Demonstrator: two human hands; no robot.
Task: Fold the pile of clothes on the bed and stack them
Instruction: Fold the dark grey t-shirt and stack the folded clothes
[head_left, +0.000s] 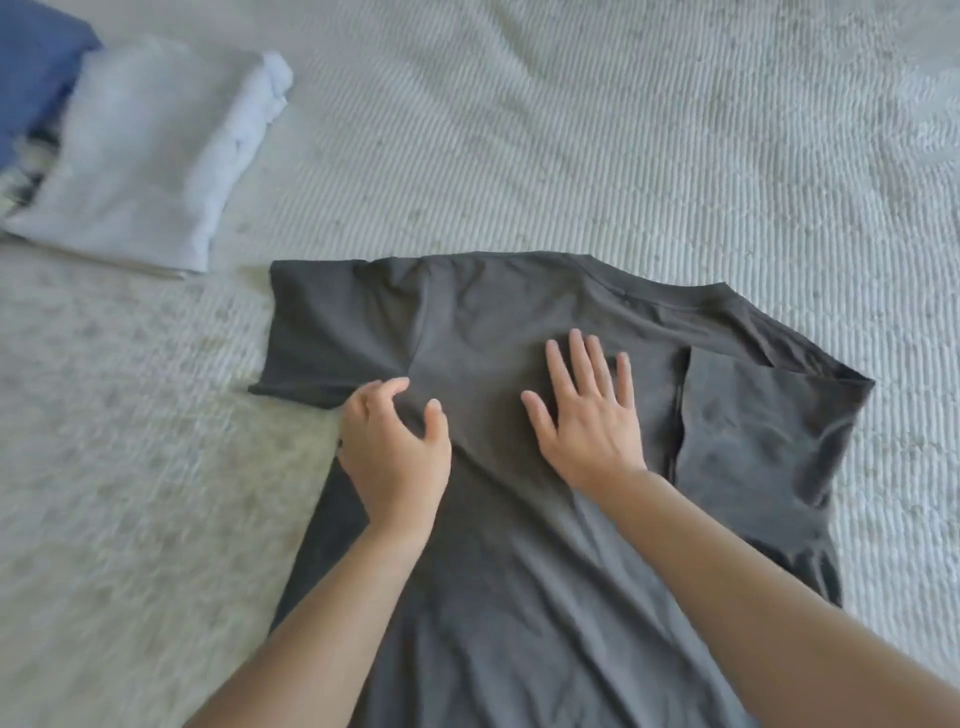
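Here, a pale ribbed bedspread (571, 130) fills your view; the soft dark grey T-shirt (493, 545) lies flat at centre, collar at 12 o'clock, long axis running toward 6; its right sleeve is folded inward; your right hand (587, 415) presses it, fingers straight; your left hand (392, 447) hovers loosely curled, holding nothing; folded clothes (140, 156) sit at 10 o'clock.

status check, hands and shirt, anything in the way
Left hand loosely curled at the shirt's edge, right hand flat on grey shirt. Right sleeve folded in. Folded stack well clear.
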